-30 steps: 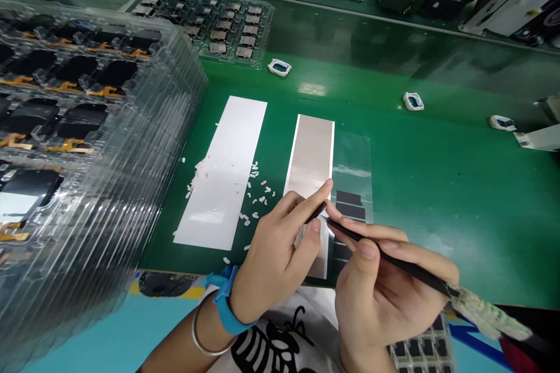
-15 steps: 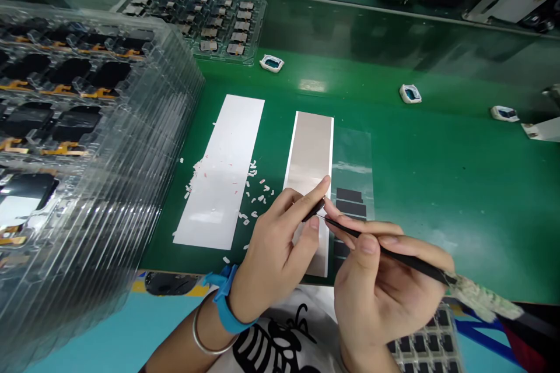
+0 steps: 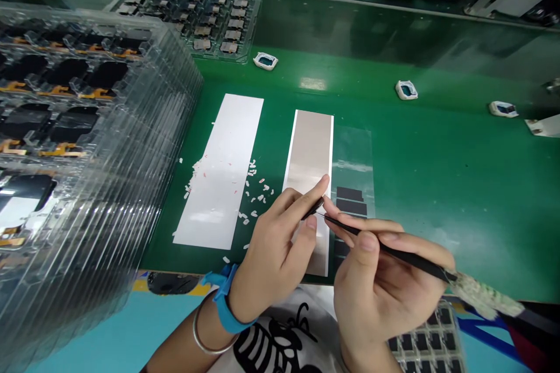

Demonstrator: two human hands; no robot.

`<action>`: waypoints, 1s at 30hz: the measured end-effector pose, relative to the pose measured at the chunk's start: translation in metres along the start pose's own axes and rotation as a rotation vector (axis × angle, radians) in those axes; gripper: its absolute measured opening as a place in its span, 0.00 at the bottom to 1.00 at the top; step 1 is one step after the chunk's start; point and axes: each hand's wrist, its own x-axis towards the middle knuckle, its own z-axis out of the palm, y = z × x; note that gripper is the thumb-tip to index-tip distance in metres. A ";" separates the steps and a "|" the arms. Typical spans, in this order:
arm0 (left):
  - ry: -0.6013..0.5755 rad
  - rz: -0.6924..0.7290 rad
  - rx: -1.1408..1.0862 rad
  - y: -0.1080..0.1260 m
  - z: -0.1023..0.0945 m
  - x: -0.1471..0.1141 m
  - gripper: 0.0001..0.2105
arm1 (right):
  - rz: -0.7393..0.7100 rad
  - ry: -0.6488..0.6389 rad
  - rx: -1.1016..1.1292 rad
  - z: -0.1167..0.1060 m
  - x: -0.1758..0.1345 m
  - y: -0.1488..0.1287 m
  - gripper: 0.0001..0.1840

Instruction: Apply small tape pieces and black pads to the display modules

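Observation:
My left hand (image 3: 280, 239), a blue strap on its wrist, pinches a small dark part (image 3: 313, 208) between thumb and fingers; most of that part is hidden. From the right, my right hand (image 3: 389, 294) grips slim black tweezers (image 3: 413, 260) like a pen. Their thin tip is at the dark part, though whether it touches I cannot tell. Both hands are over the lower end of a beige strip with white edges (image 3: 311, 143). Just right of it lies a clear sheet (image 3: 353, 148) bearing several black rectangles (image 3: 351, 207).
A white strip (image 3: 223, 169) lies to the left, with small white scraps (image 3: 254, 214) around it. Tall stacked clear trays (image 3: 144, 145) of black screens fill the left side. Behind are another parts tray (image 3: 223, 26) and three small white frames, one (image 3: 265, 61) near that tray.
The hands keep nearly the same pose at the small dark part. The objects at the back appear slightly shifted left and up in the view.

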 end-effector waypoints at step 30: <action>-0.008 -0.017 -0.018 0.000 0.000 0.000 0.23 | -0.049 -0.028 0.026 -0.001 -0.001 0.003 0.15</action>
